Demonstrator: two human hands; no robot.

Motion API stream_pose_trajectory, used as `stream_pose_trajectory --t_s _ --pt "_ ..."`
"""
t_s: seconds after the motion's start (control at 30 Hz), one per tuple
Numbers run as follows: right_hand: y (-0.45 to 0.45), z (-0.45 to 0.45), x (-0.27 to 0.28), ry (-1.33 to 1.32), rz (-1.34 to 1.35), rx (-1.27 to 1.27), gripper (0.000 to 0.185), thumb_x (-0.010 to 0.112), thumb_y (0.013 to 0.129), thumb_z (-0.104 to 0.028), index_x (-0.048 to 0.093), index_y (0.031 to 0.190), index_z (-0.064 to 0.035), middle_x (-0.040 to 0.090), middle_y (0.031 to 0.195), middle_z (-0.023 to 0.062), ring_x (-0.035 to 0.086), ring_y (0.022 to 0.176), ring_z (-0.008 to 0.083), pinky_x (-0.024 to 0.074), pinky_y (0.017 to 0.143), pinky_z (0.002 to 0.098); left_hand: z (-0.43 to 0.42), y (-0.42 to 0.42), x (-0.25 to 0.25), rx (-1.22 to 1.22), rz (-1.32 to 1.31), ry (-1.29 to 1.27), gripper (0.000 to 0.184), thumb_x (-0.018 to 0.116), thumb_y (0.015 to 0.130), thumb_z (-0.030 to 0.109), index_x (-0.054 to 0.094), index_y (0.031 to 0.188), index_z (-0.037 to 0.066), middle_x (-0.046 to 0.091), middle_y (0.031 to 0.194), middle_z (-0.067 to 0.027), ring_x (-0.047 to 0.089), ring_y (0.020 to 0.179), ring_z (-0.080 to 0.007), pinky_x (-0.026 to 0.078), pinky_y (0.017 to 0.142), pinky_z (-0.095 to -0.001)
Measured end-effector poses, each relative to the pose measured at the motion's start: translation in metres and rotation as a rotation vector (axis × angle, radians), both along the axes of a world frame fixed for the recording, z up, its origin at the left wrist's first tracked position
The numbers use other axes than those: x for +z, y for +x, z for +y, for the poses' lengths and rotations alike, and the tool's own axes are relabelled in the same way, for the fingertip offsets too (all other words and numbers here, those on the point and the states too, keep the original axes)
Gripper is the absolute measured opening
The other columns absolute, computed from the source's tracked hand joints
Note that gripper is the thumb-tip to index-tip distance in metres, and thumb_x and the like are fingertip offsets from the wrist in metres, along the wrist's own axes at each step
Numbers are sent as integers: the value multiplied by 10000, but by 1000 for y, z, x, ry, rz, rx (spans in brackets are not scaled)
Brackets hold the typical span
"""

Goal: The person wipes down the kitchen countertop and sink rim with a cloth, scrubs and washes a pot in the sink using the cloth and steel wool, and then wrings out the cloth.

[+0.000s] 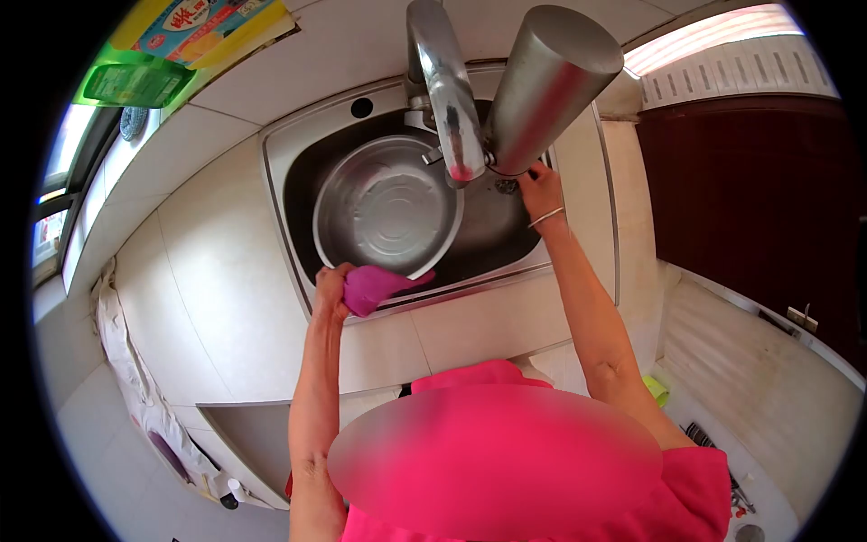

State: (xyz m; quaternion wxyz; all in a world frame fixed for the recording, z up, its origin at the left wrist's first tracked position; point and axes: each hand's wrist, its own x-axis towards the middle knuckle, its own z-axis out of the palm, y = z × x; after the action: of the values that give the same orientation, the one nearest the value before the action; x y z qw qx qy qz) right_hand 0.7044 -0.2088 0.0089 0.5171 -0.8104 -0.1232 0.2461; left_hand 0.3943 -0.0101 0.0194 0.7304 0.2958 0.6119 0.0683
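Observation:
A purple cloth (372, 289) is bunched in my left hand (330, 287), which is closed at the front left edge of the sink, by the rim of a round metal basin (397, 212). The basin stands in the left part of the steel sink (492, 226); its bottom looks wet and shiny. At the sink's right side, my right hand (543, 191) has its fingers curled just under the steel cylinder (553, 86) beside the faucet (444, 99). What those fingers grip, if anything, is hidden. A small dark drain or scourer (506, 186) lies next to them.
Pale tiled counter (194, 289) surrounds the sink. A green bottle (135, 83) and a yellow package (194, 32) stand on the ledge at upper left, by a window. A dark red panel (750, 208) is on the right. The faucet and cylinder overhang the sink.

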Motion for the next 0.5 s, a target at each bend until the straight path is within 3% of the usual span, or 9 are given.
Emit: stream_pose_trajectory --t_s 0.07,0.17,0.2,0.37,0.4,0.5 --pt "13 -2 6 168 283 -33 266 628 836 -102 627 1062 36 651 950 54 565 858 75 453 746 208 10 0 1 -32 47 95 192 521 753 -42 507 562 -43 475 522 -36 506 459 -127 399 403 -281" --pt "15 5 18 525 545 -48 274 638 810 -79 632 1068 13 661 882 32 572 811 91 461 740 225 22 -2 1 -132 50 227 136 512 740 -50 532 605 -52 507 553 -48 507 466 -131 399 415 -280" --pt "16 6 9 327 376 81 275 635 799 -69 638 1067 -9 662 909 50 590 823 122 471 749 246 24 -2 4 -170 47 249 78 495 754 -56 568 728 -56 570 641 -79 549 516 -155 430 444 -294" --pt "-4 -15 -75 -501 -366 554 316 604 748 -27 663 1045 -115 631 1024 157 622 891 318 503 780 374 30 4 8 -242 153 396 73 498 745 -41 565 755 -67 567 634 -79 541 511 -161 426 448 -306" --pt "-2 -12 -59 -402 -170 437 285 594 753 -38 660 1017 -121 584 1033 223 579 925 385 489 801 414 28 0 5 -242 160 424 75 495 747 -39 563 754 -69 561 625 -77 536 507 -159 420 446 -307" --pt "10 -9 -57 -413 -356 366 287 620 741 -50 644 1020 -113 588 994 216 574 947 376 480 817 411 28 4 16 -259 245 395 72 495 752 -36 562 748 -63 563 628 -79 540 515 -161 420 446 -312"
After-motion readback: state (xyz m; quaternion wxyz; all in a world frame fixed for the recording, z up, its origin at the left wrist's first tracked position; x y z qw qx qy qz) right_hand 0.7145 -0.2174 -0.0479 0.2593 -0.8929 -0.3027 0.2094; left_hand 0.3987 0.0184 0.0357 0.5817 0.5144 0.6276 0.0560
